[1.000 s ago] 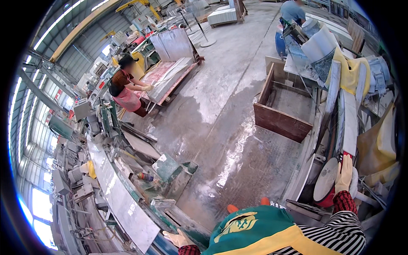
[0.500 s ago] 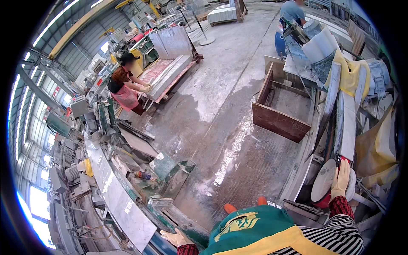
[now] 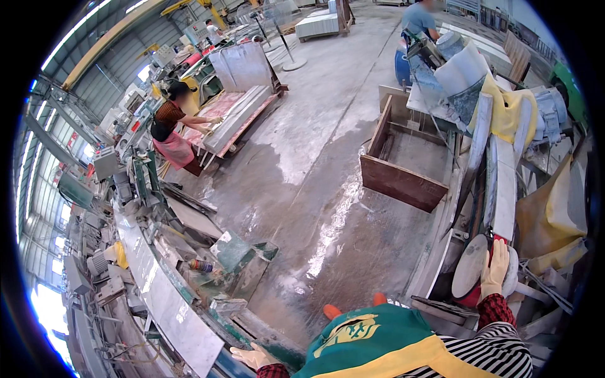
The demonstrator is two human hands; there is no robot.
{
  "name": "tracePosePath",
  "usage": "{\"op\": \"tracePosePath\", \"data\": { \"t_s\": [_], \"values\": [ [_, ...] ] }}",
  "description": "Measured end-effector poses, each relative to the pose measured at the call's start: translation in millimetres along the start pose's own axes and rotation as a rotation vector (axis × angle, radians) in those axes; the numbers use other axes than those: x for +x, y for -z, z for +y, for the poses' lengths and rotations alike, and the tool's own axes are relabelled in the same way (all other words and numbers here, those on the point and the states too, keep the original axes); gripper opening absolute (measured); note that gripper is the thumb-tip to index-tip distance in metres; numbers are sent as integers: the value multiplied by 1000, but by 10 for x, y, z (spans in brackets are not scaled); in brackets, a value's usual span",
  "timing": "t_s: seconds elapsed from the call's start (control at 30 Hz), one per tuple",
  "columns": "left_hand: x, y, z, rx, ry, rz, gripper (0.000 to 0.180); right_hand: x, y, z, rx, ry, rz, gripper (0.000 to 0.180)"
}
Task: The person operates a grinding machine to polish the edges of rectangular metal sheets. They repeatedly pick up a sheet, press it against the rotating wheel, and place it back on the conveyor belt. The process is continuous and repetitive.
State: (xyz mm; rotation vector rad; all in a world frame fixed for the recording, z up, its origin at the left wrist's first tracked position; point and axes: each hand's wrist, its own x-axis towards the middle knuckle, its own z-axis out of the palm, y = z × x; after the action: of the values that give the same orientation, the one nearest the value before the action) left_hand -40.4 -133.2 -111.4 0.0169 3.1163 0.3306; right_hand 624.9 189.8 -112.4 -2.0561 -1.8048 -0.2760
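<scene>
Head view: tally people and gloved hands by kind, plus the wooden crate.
Co-workers in view: 2, one in a pink apron at the slab rack, one in a blue top at the far end.
The person's own gloved hands: 2, left hand on the machine edge, right hand on a round white disc.
Wooden crate: 1.
Total: 5.

Pale work gloves on left hand (image 3: 253,356) & right hand (image 3: 493,272), red plaid cuffs, b/w striped sleeves, green apron w/ yellow band, orange shoe tips, bottom of frame.
</scene>
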Motion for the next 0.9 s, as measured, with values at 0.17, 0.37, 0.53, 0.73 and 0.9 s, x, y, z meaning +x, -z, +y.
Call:
{"op": "tracePosePath", "data": {
  "t_s": [0.17, 0.37, 0.53, 0.73, 0.9],
  "values": [
    [96, -68, -122, -40, 43, 5, 80, 543, 276, -240, 49, -206, 24, 55],
    [106, -54, -134, -150, 77, 0, 83, 1020, -52, 47, -76, -303, -177, 78],
    [-37, 113, 69, -263, 80, 2, 92, 1098, -186, 261, 54, -390, -297, 86],
    [-115, 83, 105, -469, 162, 21, 90, 1056, -196, 191, 30, -389, -263, 89],
    [151, -368, -262, -594, 148, 133, 68, 953, -134, 113, -16, -399, -293, 98]
  ]
}}
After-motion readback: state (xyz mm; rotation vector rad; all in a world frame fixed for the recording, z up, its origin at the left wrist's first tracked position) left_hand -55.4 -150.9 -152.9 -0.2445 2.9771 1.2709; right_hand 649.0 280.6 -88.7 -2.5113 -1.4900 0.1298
